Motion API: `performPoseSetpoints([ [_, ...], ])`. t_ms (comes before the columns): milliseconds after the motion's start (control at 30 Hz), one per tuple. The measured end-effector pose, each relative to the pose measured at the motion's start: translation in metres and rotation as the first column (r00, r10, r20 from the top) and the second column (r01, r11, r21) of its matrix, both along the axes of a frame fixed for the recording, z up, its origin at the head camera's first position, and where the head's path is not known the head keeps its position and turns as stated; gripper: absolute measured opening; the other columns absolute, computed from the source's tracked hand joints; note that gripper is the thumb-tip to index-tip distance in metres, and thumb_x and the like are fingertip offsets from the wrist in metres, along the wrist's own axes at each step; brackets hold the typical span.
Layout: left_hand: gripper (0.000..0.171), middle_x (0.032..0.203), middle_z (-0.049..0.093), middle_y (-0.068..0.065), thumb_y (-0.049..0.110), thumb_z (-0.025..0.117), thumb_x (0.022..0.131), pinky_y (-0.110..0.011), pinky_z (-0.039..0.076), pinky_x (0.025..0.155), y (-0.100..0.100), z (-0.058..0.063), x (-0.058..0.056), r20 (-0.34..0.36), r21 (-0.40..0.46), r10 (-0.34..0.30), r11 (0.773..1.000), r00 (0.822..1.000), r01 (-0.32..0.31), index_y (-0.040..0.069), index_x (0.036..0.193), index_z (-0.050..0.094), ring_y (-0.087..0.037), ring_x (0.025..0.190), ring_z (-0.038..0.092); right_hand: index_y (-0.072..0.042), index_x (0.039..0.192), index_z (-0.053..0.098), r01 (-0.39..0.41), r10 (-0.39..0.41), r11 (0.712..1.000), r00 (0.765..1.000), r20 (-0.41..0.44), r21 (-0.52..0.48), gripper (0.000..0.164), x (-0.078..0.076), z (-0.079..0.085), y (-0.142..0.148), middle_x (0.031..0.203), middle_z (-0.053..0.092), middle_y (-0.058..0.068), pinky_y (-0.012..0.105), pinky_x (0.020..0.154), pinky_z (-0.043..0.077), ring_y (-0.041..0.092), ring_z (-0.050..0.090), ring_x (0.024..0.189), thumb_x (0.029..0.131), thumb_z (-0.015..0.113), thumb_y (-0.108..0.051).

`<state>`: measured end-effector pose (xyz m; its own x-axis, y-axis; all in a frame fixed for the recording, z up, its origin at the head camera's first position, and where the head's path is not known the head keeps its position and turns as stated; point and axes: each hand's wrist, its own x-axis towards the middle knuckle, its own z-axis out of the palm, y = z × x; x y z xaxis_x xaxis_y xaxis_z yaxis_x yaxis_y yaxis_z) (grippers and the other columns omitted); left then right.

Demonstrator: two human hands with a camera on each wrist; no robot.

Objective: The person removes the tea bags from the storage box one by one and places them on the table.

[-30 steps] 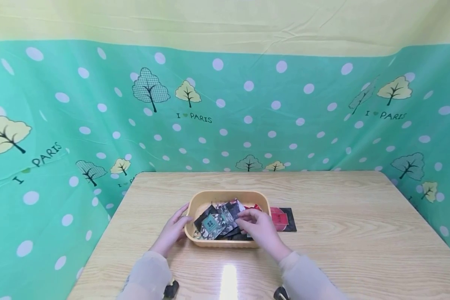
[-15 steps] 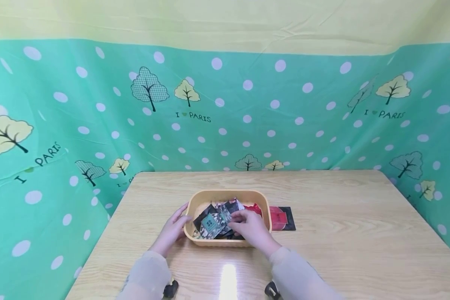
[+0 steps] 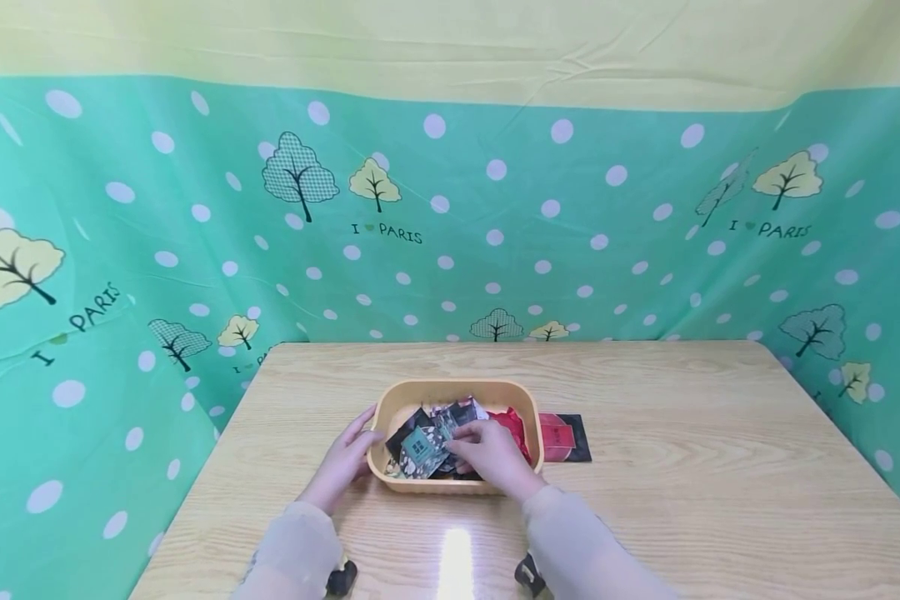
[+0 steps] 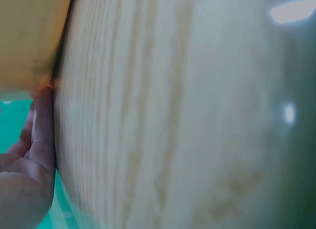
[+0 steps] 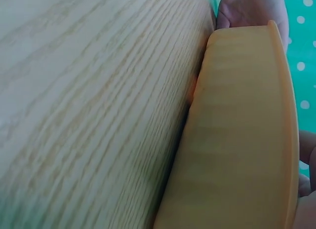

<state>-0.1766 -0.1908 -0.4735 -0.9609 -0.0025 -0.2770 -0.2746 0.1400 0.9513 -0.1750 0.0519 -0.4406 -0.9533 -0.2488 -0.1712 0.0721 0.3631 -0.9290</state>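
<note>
A yellow-orange plastic basket (image 3: 457, 486) stands on the table, holding a jumble of small flat packets. On its left end my left hand (image 3: 345, 457) grips the rim, thumb over the edge and fingers along the outer wall. In the left wrist view the fingers (image 4: 43, 123) touch the basket wall low by the tabletop. My right hand (image 3: 492, 454) reaches in over the near right side, its fingertips at a dark patterned packet (image 3: 447, 422). Whether they pinch it is hidden. Just left lies a packet with a teal label (image 3: 418, 450); a red packet (image 3: 512, 427) lies behind the hand.
A flat red-and-black packet (image 3: 558, 437) lies on the wooden table (image 3: 675, 433) against the basket's right side. Behind the table hangs a green dotted cloth (image 3: 435, 275), which also drapes both sides.
My right hand has moved left across the packets inside the basket, showing more of the red packet at the right. The left hand stays at the rim.
</note>
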Motion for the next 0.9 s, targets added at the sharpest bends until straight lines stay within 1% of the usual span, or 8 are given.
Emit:
performPoseSetpoints([
  [133,0.063,0.152,0.036,-0.031,0.022,0.052,0.098,-0.039,0.057,0.095,0.0005,0.0005,0.0001,-0.002,0.0,-0.001,1.0,1.0,0.001,0.015,0.157,0.028,-0.04,0.123,0.059,0.006,0.119,0.064,-0.005,0.005,1.0,1.0,0.03,0.004,0.036,-0.0018,-0.0011,-0.0029,0.094,0.072,0.011,0.03,0.066,0.062,0.014,0.069,0.066,0.09,0.071,-0.014],
  [267,0.064,0.153,0.035,-0.032,0.023,0.051,0.099,-0.04,0.058,0.095,0.0002,0.0001,-0.0004,-0.008,-0.002,-0.009,1.0,1.0,0.009,0.014,0.157,0.027,-0.04,0.122,0.06,0.006,0.118,0.064,-0.006,0.006,1.0,0.999,0.035,0.003,0.036,-0.0028,-0.0022,-0.006,0.09,0.073,0.011,0.029,0.062,0.061,0.013,0.068,0.062,0.089,0.072,-0.012],
  [467,0.063,0.156,0.031,-0.03,0.022,0.052,0.098,-0.039,0.058,0.093,0.0,0.0006,-0.0004,-0.004,-0.005,-0.005,1.0,1.0,0.005,0.015,0.157,0.028,-0.039,0.12,0.062,0.005,0.111,0.066,-0.008,0.007,1.0,1.0,0.024,0.005,0.027,-0.004,-0.0051,-0.0096,0.082,0.071,0.008,0.028,0.057,0.061,0.012,0.066,0.058,0.089,0.071,-0.009],
  [600,0.063,0.157,0.029,-0.029,0.022,0.052,0.098,-0.039,0.058,0.095,0.0001,-0.0004,-0.0011,0.004,-0.019,0.002,1.0,1.0,-0.002,0.016,0.156,0.03,-0.039,0.121,0.061,0.006,0.108,0.065,0.0,0.001,1.0,0.999,0.032,-0.01,0.021,-0.0035,-0.0054,-0.0094,0.082,0.071,0.009,0.028,0.059,0.061,0.013,0.065,0.059,0.09,0.068,-0.006],
  [733,0.062,0.158,0.029,-0.028,0.023,0.053,0.098,-0.04,0.057,0.095,-0.0002,-0.0013,-0.0012,0.009,-0.015,0.004,1.0,1.0,-0.004,0.018,0.156,0.031,-0.04,0.122,0.06,0.004,0.107,0.065,0.016,-0.016,1.0,0.999,0.043,-0.009,0.019,-0.0025,-0.0045,-0.0086,0.084,0.071,0.01,0.028,0.061,0.061,0.013,0.066,0.062,0.091,0.067,-0.005],
  [833,0.063,0.157,0.03,-0.028,0.023,0.053,0.098,-0.04,0.057,0.095,-0.0005,-0.0017,-0.0012,0.005,0.0,0.002,1.0,1.0,-0.002,0.018,0.156,0.031,-0.042,0.125,0.057,0.002,0.106,0.067,0.033,-0.033,0.999,0.999,0.031,0.009,0.016,-0.0019,-0.0048,-0.0081,0.084,0.07,0.008,0.027,0.062,0.061,0.013,0.065,0.063,0.092,0.067,-0.007],
  [900,0.064,0.157,0.03,-0.028,0.022,0.054,0.097,-0.041,0.057,0.096,-0.0008,-0.002,-0.0009,0.003,0.001,0.0,1.0,1.0,0.0,0.018,0.156,0.03,-0.044,0.127,0.055,0.001,0.103,0.068,0.044,-0.044,0.999,0.999,-0.004,0.015,0.014,-0.0011,-0.0045,-0.0074,0.084,0.07,0.008,0.028,0.062,0.061,0.013,0.065,0.063,0.092,0.067,-0.008],
])
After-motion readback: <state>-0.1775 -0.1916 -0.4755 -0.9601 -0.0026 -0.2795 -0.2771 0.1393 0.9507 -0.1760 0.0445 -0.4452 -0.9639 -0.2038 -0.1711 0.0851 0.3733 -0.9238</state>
